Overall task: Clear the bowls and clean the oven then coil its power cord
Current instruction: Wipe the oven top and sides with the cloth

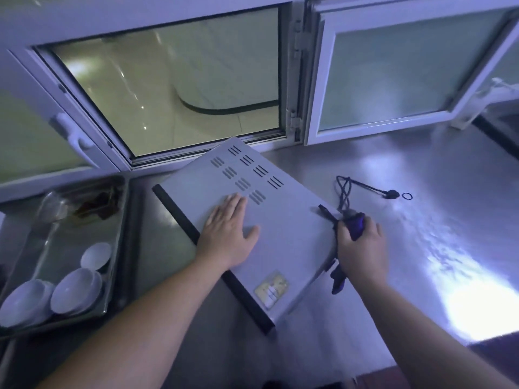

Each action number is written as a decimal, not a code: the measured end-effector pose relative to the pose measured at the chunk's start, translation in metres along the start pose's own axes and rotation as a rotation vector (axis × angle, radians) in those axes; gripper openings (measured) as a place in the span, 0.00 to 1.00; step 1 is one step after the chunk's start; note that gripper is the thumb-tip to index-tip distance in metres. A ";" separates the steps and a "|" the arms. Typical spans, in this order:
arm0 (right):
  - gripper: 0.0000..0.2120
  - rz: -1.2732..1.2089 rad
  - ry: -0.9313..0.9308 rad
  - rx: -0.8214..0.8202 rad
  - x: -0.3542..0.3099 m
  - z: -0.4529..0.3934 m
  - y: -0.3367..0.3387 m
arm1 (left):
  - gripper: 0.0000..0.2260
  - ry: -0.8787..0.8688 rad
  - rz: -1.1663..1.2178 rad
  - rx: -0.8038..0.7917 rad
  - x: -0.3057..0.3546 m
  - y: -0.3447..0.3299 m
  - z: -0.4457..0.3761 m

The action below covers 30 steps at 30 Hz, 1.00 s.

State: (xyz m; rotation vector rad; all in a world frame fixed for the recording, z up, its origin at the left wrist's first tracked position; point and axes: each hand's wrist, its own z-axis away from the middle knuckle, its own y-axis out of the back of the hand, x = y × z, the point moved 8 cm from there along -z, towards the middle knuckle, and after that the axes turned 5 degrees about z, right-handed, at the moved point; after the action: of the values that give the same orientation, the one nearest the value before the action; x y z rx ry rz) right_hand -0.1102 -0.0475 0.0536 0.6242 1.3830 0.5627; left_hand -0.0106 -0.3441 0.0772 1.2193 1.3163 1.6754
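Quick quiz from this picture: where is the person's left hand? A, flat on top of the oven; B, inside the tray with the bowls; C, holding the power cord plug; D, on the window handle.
A: the left hand lies flat, fingers straight, on the grey top of the oven, while the right hand grips a purple cloth at the oven's edge.

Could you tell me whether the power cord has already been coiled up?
No, the power cord lies loose on the steel counter beside the oven, its plug stretched out away from it.
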 end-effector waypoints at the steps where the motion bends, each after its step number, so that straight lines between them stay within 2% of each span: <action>1: 0.18 -0.006 -0.019 0.019 0.003 0.010 0.001 | 0.35 -0.033 -0.003 -0.016 -0.002 0.001 -0.001; 8: 0.17 -0.099 -0.120 0.038 0.007 0.080 0.000 | 0.38 -0.220 -0.052 -0.093 -0.026 0.004 -0.006; 16: 0.16 -0.237 -0.150 0.016 0.002 0.147 -0.017 | 0.36 -0.367 -0.086 -0.163 -0.056 0.015 -0.017; 23: 0.16 -0.262 -0.162 -0.019 -0.002 0.150 -0.020 | 0.36 -0.360 -0.101 -0.165 -0.055 0.017 -0.017; 27: 0.13 -0.287 -0.173 -0.138 0.007 0.147 -0.023 | 0.35 -0.332 -0.133 -0.172 -0.052 0.019 -0.015; 30: 0.12 -0.327 -0.235 -0.243 0.025 0.144 -0.022 | 0.32 -0.243 -0.101 -0.132 -0.037 0.023 -0.013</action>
State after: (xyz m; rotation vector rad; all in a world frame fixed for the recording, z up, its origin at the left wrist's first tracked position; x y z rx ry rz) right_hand 0.0357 -0.0563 0.0319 0.2509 1.1422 0.3729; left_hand -0.0097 -0.3875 0.0887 1.2150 1.0837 1.4675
